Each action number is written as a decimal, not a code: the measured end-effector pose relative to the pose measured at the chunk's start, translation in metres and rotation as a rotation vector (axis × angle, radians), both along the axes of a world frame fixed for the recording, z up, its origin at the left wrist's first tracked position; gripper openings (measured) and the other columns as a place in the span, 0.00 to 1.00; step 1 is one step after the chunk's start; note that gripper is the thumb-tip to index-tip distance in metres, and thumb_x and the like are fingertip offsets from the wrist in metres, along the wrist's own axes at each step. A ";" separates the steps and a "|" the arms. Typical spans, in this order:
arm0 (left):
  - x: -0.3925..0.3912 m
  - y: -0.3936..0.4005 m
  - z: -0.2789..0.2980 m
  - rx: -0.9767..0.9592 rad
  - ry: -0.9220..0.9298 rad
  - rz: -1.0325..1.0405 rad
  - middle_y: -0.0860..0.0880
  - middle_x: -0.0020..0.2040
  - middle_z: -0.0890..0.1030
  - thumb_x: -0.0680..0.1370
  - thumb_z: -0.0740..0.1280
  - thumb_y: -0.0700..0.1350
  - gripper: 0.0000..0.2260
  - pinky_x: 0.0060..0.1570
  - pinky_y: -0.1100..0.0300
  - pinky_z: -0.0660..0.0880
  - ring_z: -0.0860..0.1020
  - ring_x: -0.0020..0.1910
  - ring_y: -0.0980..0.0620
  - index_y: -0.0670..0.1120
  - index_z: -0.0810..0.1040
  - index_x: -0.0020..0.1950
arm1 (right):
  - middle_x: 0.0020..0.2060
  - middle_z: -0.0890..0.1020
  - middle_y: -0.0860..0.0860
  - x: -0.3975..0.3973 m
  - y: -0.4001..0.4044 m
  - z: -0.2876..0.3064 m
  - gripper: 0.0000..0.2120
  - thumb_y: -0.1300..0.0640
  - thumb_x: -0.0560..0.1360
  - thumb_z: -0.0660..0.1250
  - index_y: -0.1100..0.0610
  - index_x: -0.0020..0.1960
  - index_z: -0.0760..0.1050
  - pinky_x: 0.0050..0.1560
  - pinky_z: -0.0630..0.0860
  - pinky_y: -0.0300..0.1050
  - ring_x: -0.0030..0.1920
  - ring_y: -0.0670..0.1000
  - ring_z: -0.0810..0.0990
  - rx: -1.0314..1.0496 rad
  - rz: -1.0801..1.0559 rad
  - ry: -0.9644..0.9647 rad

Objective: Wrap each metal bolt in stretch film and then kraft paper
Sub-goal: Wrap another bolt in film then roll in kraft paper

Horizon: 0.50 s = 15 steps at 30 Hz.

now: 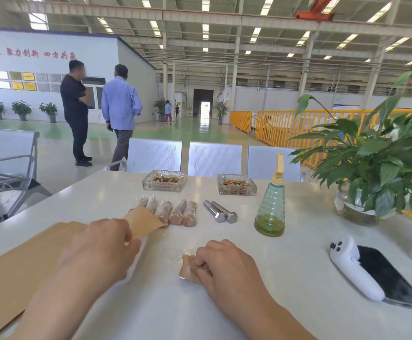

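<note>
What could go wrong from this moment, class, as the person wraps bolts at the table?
1. The left hand pinches one corner of the kraft sheet; a sharp pull might tear it.
2. The two bare bolts lie loose and round; a knock could roll them.
3. The bottle stands close to the bolts; a reach could tip it.

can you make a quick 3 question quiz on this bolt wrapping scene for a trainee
1. How many bare metal bolts lie unwrapped on the table?
2. True or false: the left hand pinches a kraft paper sheet.
3. Which stands right of the bare bolts: (a) a green spray bottle, (b) a phone, (c) an ashtray?

Key: 1. two; 2. true; 3. a. Extra: the right hand grips a partly wrapped bolt.
</note>
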State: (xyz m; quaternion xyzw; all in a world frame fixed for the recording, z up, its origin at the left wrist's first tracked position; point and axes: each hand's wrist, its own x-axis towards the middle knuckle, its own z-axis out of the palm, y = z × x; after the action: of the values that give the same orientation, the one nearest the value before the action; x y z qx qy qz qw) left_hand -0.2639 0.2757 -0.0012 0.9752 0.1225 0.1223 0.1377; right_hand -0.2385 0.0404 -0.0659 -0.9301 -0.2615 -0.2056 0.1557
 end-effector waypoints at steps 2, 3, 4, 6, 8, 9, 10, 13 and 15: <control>0.000 0.008 -0.003 0.024 0.077 0.007 0.58 0.33 0.83 0.78 0.62 0.65 0.14 0.48 0.56 0.77 0.75 0.46 0.56 0.55 0.70 0.48 | 0.50 0.77 0.43 0.000 0.001 0.000 0.03 0.51 0.79 0.62 0.46 0.52 0.74 0.47 0.70 0.45 0.52 0.48 0.71 -0.005 -0.006 0.003; 0.002 0.009 -0.006 0.028 0.091 0.007 0.56 0.36 0.83 0.77 0.62 0.68 0.18 0.48 0.55 0.77 0.75 0.46 0.54 0.54 0.68 0.48 | 0.50 0.76 0.43 0.000 0.001 0.000 0.03 0.51 0.79 0.62 0.45 0.52 0.74 0.45 0.68 0.45 0.52 0.47 0.71 -0.003 -0.009 0.002; 0.003 0.009 -0.009 0.015 0.104 0.011 0.55 0.40 0.83 0.76 0.63 0.69 0.21 0.48 0.54 0.77 0.76 0.47 0.52 0.52 0.67 0.48 | 0.50 0.76 0.43 0.000 0.001 -0.001 0.03 0.51 0.79 0.62 0.45 0.51 0.74 0.44 0.66 0.44 0.51 0.47 0.71 -0.001 -0.013 0.001; 0.005 0.010 -0.015 -0.041 0.161 0.041 0.51 0.45 0.79 0.74 0.66 0.70 0.25 0.51 0.52 0.77 0.78 0.50 0.47 0.49 0.64 0.50 | 0.49 0.76 0.43 -0.001 0.002 -0.002 0.02 0.51 0.79 0.63 0.45 0.51 0.73 0.43 0.64 0.44 0.51 0.46 0.70 0.001 -0.021 0.006; 0.005 0.011 -0.020 -0.053 0.198 0.073 0.50 0.49 0.76 0.74 0.68 0.68 0.27 0.55 0.50 0.77 0.78 0.54 0.45 0.48 0.65 0.55 | 0.50 0.75 0.42 -0.002 0.002 -0.003 0.03 0.52 0.79 0.62 0.45 0.51 0.73 0.44 0.65 0.43 0.51 0.46 0.70 0.008 -0.023 0.012; 0.005 0.011 -0.022 -0.042 0.183 0.089 0.49 0.53 0.75 0.74 0.67 0.69 0.27 0.56 0.50 0.77 0.77 0.57 0.45 0.49 0.66 0.58 | 0.50 0.75 0.42 -0.002 0.002 -0.003 0.03 0.52 0.79 0.62 0.45 0.51 0.73 0.45 0.65 0.43 0.52 0.46 0.70 0.010 -0.023 0.014; 0.004 0.012 -0.024 -0.029 0.140 0.101 0.49 0.56 0.73 0.75 0.66 0.70 0.27 0.57 0.49 0.76 0.76 0.60 0.45 0.50 0.67 0.61 | 0.50 0.75 0.42 -0.002 0.002 -0.003 0.03 0.52 0.79 0.62 0.45 0.51 0.73 0.45 0.66 0.43 0.52 0.46 0.70 0.010 -0.023 0.014; 0.003 0.014 -0.028 -0.088 -0.060 0.115 0.50 0.55 0.76 0.76 0.58 0.71 0.24 0.54 0.49 0.76 0.75 0.58 0.47 0.53 0.67 0.59 | 0.49 0.75 0.42 -0.002 0.002 -0.003 0.03 0.52 0.79 0.62 0.45 0.51 0.73 0.46 0.68 0.43 0.52 0.46 0.70 0.018 -0.021 0.010; 0.010 0.019 -0.029 -0.083 -0.064 0.089 0.51 0.47 0.81 0.78 0.52 0.72 0.22 0.54 0.50 0.76 0.76 0.54 0.48 0.54 0.65 0.55 | 0.50 0.76 0.42 -0.002 0.002 -0.003 0.03 0.52 0.79 0.62 0.45 0.51 0.74 0.47 0.69 0.43 0.52 0.46 0.71 0.029 -0.024 0.009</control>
State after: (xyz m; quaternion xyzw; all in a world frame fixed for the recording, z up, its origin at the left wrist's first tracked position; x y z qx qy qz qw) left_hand -0.2535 0.2951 -0.0303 0.9579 0.1664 0.1541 0.1760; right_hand -0.2401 0.0425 -0.0689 -0.9318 -0.2465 -0.2069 0.1680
